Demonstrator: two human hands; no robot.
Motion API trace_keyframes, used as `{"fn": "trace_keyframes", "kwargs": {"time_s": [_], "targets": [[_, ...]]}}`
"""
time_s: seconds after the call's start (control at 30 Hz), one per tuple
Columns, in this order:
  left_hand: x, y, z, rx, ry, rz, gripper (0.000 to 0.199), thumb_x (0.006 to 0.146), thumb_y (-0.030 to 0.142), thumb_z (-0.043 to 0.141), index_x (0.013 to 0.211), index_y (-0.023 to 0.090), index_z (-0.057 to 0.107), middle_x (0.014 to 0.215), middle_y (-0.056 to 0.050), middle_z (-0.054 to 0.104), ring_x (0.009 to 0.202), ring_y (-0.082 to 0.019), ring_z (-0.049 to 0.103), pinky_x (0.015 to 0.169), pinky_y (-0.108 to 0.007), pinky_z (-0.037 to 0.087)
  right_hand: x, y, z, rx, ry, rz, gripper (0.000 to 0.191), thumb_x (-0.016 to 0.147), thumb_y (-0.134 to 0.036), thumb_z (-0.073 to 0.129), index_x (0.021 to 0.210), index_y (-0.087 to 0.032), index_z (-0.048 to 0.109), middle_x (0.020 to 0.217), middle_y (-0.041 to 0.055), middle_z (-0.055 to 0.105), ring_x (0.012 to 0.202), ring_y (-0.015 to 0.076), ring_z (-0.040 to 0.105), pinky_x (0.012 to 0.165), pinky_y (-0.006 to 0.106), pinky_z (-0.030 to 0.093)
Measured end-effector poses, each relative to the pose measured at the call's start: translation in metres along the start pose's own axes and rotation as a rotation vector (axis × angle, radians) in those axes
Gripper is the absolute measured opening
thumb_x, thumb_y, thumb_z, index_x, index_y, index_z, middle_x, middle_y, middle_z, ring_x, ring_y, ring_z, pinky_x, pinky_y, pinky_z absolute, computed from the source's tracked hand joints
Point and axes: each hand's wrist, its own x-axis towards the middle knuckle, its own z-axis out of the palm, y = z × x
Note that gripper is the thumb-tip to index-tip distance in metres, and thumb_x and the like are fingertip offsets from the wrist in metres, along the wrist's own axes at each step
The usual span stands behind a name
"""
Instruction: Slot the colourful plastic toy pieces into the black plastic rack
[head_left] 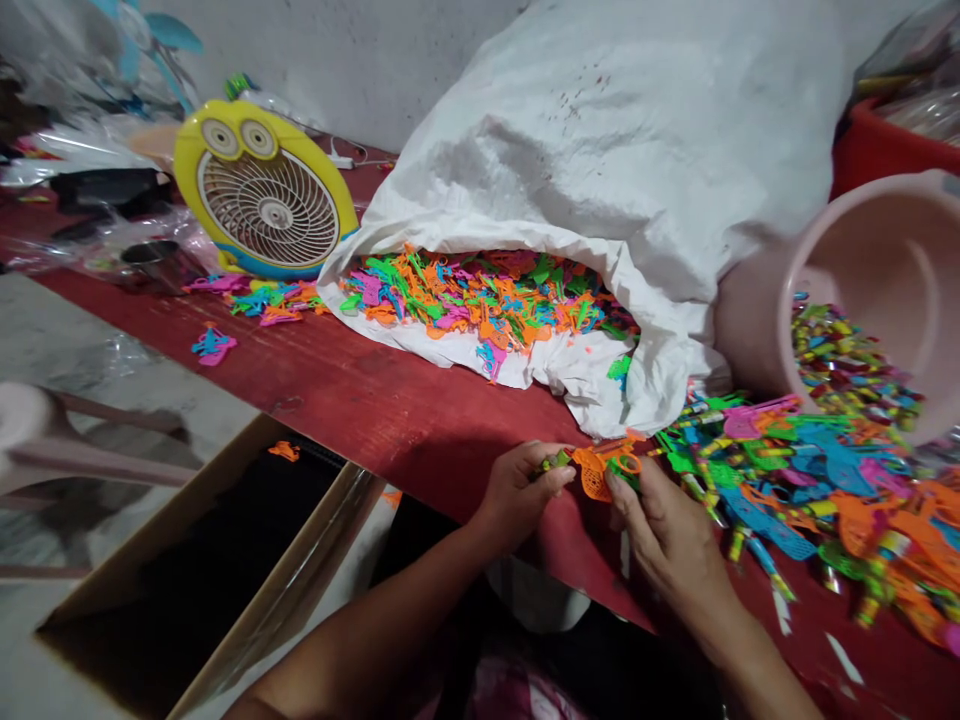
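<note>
Low over the front edge of the red table, my left hand (517, 500) pinches a small yellow-green wrapped tube (556, 461) between thumb and fingers. Close beside it, my right hand (667, 520) is closed on orange plastic pieces (594, 476) with a mesh-like paddle shape, together with a green piece (624, 467). The tube's end nearly meets the orange plastic; I cannot tell whether they touch. Just right of my right hand lies a heap of coloured plastic pieces (832, 455), many with shiny wrapped tubes on them.
A white sack (637, 130) lies with its mouth open, showing loose plastic pieces (487, 295). A tipped pink bucket (750, 300) holds many small wrapped tubes (847, 360). A yellow fan (262, 190) and a metal cup (154, 262) stand left. Below is an open cardboard box (292, 575).
</note>
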Motion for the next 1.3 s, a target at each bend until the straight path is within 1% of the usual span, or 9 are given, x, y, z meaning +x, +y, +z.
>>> {"fn": "trace_keyframes", "kwargs": {"time_s": [0.17,0.27,0.47,0.6,0.67,0.83,1.0,1.17,1.3], "targets": [[-0.001,0.000,0.001,0.226,0.017,0.189,0.019,0.089,0.026,0.059,0.098,0.017,0.073,0.086,-0.004,0.070,0.081,-0.016,0.062,0.078,-0.027,0.047,-0.001,0.001,-0.002,0.027,-0.004,0.030,0.026,0.100,-0.032,0.044,0.075,-0.024,0.045,0.058,-0.0053,0.046,0.049,0.0119,0.046,0.050,0.025,0.035],[-0.002,0.001,0.003,0.326,-0.008,0.250,0.021,0.092,0.027,0.056,0.098,0.017,0.072,0.081,-0.004,0.068,0.076,-0.016,0.060,0.075,-0.026,0.046,-0.003,0.002,-0.002,0.111,-0.004,0.071,0.025,0.100,-0.031,0.045,0.076,-0.024,0.045,0.059,-0.0050,0.047,0.050,0.0122,0.047,0.050,0.024,0.036],[-0.003,0.001,0.003,0.385,-0.012,0.245,0.023,0.094,0.030,0.053,0.102,0.019,0.071,0.088,-0.005,0.069,0.082,-0.017,0.062,0.078,-0.027,0.047,-0.002,0.000,0.001,0.121,0.033,0.055,0.022,0.098,-0.031,0.046,0.078,-0.024,0.046,0.062,-0.0038,0.048,0.053,0.0129,0.047,0.053,0.025,0.037],[-0.004,0.002,0.003,0.364,-0.041,0.246,0.022,0.094,0.028,0.052,0.100,0.018,0.070,0.083,-0.004,0.067,0.077,-0.017,0.060,0.075,-0.027,0.046,-0.003,0.002,0.003,0.293,-0.040,0.170,0.019,0.100,-0.034,0.045,0.085,-0.023,0.052,0.065,-0.0031,0.050,0.058,0.0141,0.049,0.055,0.025,0.040],[-0.004,0.003,0.003,0.367,-0.058,0.252,0.021,0.094,0.028,0.052,0.097,0.018,0.070,0.081,-0.004,0.066,0.076,-0.016,0.058,0.073,-0.026,0.045,-0.005,0.003,0.003,0.348,-0.045,0.194,0.018,0.099,-0.034,0.046,0.088,-0.023,0.054,0.069,-0.0027,0.052,0.060,0.0139,0.051,0.056,0.024,0.041],[-0.004,0.004,0.004,0.426,-0.086,0.280,0.022,0.095,0.030,0.050,0.095,0.017,0.069,0.081,-0.005,0.066,0.075,-0.016,0.057,0.072,-0.026,0.043,-0.006,0.000,0.002,0.219,0.080,0.103,0.023,0.096,-0.030,0.052,0.075,-0.022,0.049,0.061,-0.0049,0.046,0.052,0.0112,0.043,0.052,0.023,0.036],[-0.004,0.003,0.004,0.471,-0.093,0.288,0.021,0.096,0.028,0.048,0.088,0.018,0.065,0.078,-0.004,0.063,0.074,-0.016,0.056,0.072,-0.026,0.043,-0.005,-0.006,0.003,0.355,0.038,0.203,0.017,0.099,-0.033,0.048,0.091,-0.022,0.057,0.076,-0.0006,0.059,0.066,0.0142,0.056,0.059,0.023,0.043],[-0.005,-0.001,0.003,0.493,-0.062,0.317,0.023,0.097,0.031,0.046,0.090,0.019,0.064,0.080,-0.004,0.064,0.074,-0.016,0.056,0.072,-0.027,0.044,-0.001,-0.004,0.006,0.227,0.050,0.150,0.023,0.096,-0.035,0.052,0.077,-0.022,0.054,0.060,-0.0037,0.049,0.053,0.0126,0.047,0.054,0.024,0.037],[-0.005,0.001,0.004,0.509,-0.076,0.284,0.022,0.096,0.028,0.047,0.087,0.019,0.065,0.080,-0.004,0.065,0.074,-0.016,0.057,0.073,-0.027,0.044,-0.002,-0.003,0.012,0.448,0.016,0.279,0.023,0.097,-0.041,0.050,0.093,-0.021,0.060,0.079,0.0008,0.062,0.073,0.0160,0.059,0.066,0.025,0.047]]}}
